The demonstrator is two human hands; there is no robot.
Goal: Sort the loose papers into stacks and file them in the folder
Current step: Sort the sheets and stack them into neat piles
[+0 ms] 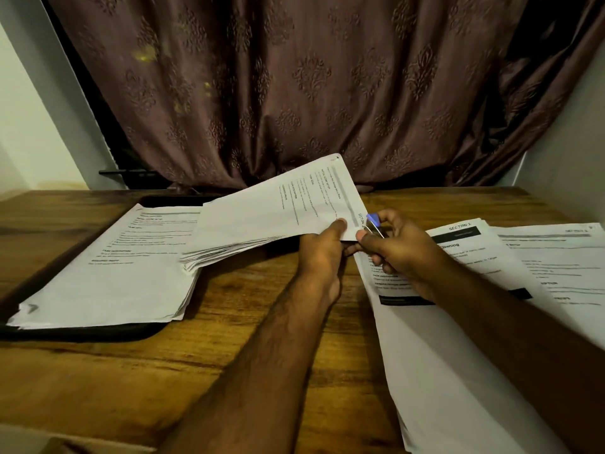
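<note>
A sheaf [262, 224] is pinched at its corner by the left hand [322, 253]; it sags, limp. A clip [374, 224] is pinched by the right hand [396, 247]. Support nearer the middle is judged advisable.

wooden table [262, 339] | brown patterned curtain [294, 86] behind it | pale wall [29, 132] left | dark rod [127, 172], possibly a rail

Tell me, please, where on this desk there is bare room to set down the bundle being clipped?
Bare wood shows in the middle of the table, between the left stack on the black folder and the sheets on the right, though the forearms cross it. The far left corner is also bare. The right side is crowded with overlapping sheets. The left hand holds the bundle; the right hand pinches a clip.
</note>
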